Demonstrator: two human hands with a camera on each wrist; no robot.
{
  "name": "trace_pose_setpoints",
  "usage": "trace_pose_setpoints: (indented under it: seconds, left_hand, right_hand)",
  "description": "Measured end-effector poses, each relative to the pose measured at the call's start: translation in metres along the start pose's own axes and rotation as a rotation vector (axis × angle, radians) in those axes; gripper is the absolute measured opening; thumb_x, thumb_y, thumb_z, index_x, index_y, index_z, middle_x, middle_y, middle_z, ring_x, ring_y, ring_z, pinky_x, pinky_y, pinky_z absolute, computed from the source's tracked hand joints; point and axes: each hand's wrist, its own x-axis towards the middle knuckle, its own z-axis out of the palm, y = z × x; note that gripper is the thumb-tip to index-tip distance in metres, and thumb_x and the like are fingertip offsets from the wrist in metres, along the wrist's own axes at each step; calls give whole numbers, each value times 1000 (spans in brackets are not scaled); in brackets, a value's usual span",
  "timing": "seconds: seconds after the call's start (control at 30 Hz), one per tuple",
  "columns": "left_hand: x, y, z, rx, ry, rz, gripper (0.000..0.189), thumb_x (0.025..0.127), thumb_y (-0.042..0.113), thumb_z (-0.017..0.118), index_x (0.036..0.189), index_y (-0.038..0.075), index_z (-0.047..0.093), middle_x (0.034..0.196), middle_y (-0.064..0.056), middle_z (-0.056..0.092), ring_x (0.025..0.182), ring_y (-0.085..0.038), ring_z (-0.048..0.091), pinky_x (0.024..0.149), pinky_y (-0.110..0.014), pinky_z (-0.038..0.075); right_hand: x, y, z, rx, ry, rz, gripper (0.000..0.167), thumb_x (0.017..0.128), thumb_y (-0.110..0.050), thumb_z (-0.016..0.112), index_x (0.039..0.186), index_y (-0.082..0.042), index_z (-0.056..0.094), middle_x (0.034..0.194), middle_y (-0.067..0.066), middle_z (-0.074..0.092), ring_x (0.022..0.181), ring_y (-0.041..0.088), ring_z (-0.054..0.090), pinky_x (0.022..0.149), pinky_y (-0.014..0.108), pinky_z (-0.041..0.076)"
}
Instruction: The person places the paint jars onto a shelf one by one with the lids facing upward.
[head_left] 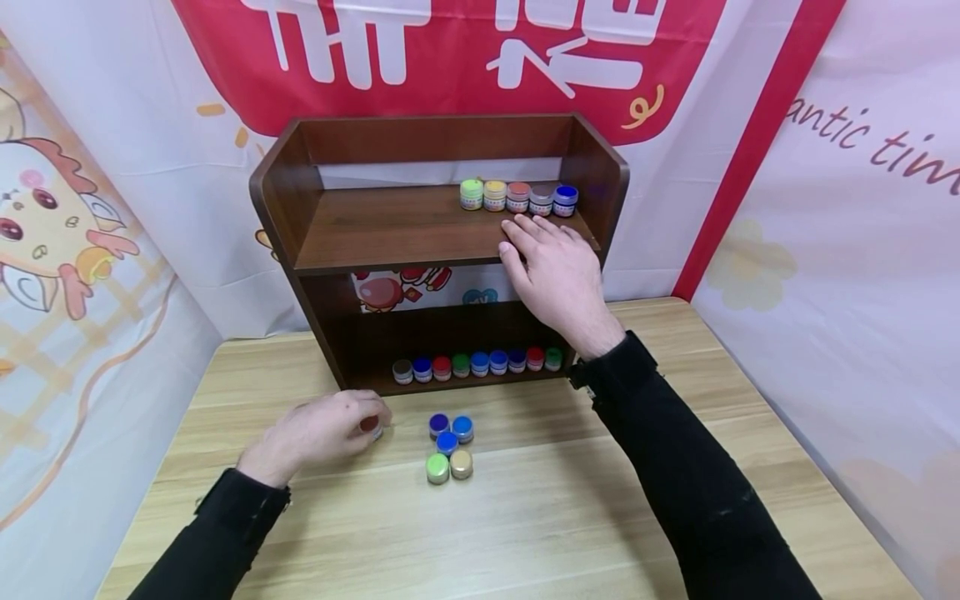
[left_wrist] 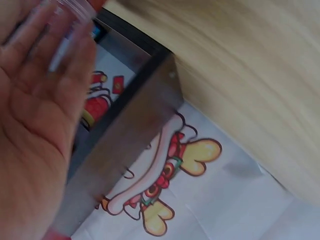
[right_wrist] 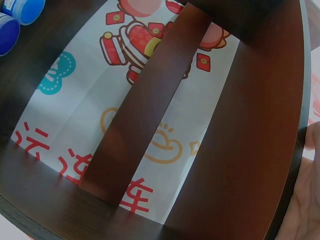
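My left hand (head_left: pixel 322 433) is low over the table, in front of the shelf's left side, and holds a small paint jar (head_left: pixel 369 424) with a reddish lid. In the left wrist view the jar's clear wall (left_wrist: pixel 75 9) shows at the fingertips. My right hand (head_left: pixel 558 271) rests on the front edge of the upper board of a dark brown two-tier shelf (head_left: pixel 390 225), fingers extended over the board. Just beyond those fingertips stands a row of paint jars, from a light green jar (head_left: pixel 471 194) to a blue jar (head_left: pixel 566 201) at the right.
On the lower tier a longer row of jars runs from a dark grey-lidded jar (head_left: pixel 402 372) to a green one (head_left: pixel 553 359). Several loose jars, among them a light green-lidded jar (head_left: pixel 437 468) and a tan-lidded jar (head_left: pixel 461 464), stand on the wooden table (head_left: pixel 525 508).
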Motion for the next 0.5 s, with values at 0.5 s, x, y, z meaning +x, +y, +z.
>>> trace_pose_setpoints:
  seconds: [0.5]
  left_hand:
    - [-1,30,6,-31,151,-346,25,106,20,87,122,0,83,105,-13,80,86,-21,68,76,-44,67]
  right_hand:
    - [0,0,0,0,10,0,62,125,-54,38,176,-24,57,182,3,57,174,28,51,145,56,41]
